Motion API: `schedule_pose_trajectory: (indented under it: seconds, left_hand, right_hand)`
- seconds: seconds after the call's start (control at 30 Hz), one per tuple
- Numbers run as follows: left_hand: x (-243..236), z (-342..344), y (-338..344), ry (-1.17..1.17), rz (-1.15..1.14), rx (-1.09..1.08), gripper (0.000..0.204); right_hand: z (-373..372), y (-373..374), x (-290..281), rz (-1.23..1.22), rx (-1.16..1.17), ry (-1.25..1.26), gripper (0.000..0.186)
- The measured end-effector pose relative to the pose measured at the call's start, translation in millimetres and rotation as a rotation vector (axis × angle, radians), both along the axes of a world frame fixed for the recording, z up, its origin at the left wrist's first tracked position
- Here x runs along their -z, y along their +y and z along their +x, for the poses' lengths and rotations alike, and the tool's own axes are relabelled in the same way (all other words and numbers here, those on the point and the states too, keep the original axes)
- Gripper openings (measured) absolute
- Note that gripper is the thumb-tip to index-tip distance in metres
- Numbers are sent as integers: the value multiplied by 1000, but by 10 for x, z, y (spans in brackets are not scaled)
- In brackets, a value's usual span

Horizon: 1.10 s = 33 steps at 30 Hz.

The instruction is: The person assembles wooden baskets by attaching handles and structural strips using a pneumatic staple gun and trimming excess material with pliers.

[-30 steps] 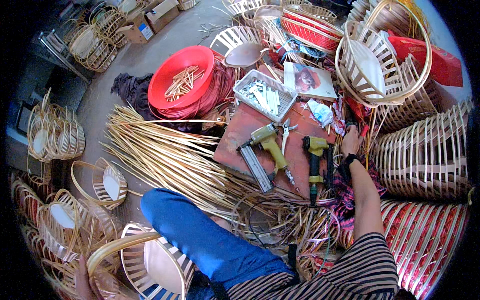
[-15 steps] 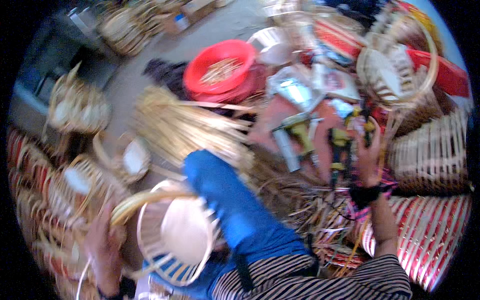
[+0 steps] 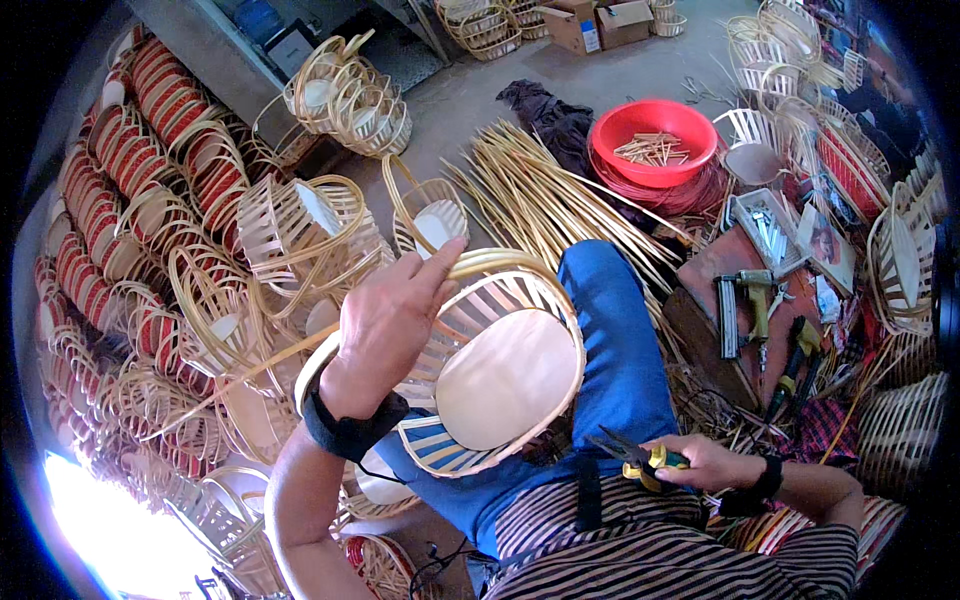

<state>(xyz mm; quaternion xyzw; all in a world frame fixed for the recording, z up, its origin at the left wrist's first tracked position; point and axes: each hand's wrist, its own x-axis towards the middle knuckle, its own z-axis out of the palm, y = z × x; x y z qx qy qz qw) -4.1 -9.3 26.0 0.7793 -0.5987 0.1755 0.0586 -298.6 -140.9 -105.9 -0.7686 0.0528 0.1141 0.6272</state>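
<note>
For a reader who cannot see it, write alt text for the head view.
A person's left hand holds a woven basket by its rim on their lap, while the right hand grips yellow-handled pliers. Finished baskets lie around.

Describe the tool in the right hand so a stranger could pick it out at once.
Start at the blue trouser leg in the middle and follow it down to the striped shirt. There the right hand holds pliers: dark jaws, yellow handles, unlike the nail guns on the board beyond.

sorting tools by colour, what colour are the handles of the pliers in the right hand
Yellow, with dark jaws; the pliers show in the head view, held in the right hand.
</note>
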Motion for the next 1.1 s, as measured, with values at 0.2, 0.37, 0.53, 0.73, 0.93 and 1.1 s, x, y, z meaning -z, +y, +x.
schedule_pose_trajectory:
  seconds: [0.2,0.37,0.53,0.73,0.93,1.1]
  left_hand:
    - [1,-32,-46,17,41,-31,33]
    - [-45,-121,-49,-31,76,-30,35]
    - [-71,-191,-44,-33,104,-27,38]
    - [-95,-236,-24,-29,125,-29,42]
    - [-106,-230,-21,-40,128,-24,42]
    - [-116,-229,-27,-35,131,-22,42]
  right_hand:
    - [-13,97,228,677,131,294,38]
    - [341,-97,-108,778,103,162,24]
    - [647,-204,-335,569,-12,104,23]
    - [816,-359,-669,327,-152,236,23]
    - [914,-426,-758,312,-135,241,26]
    - [994,-490,-620,248,-181,210,25]
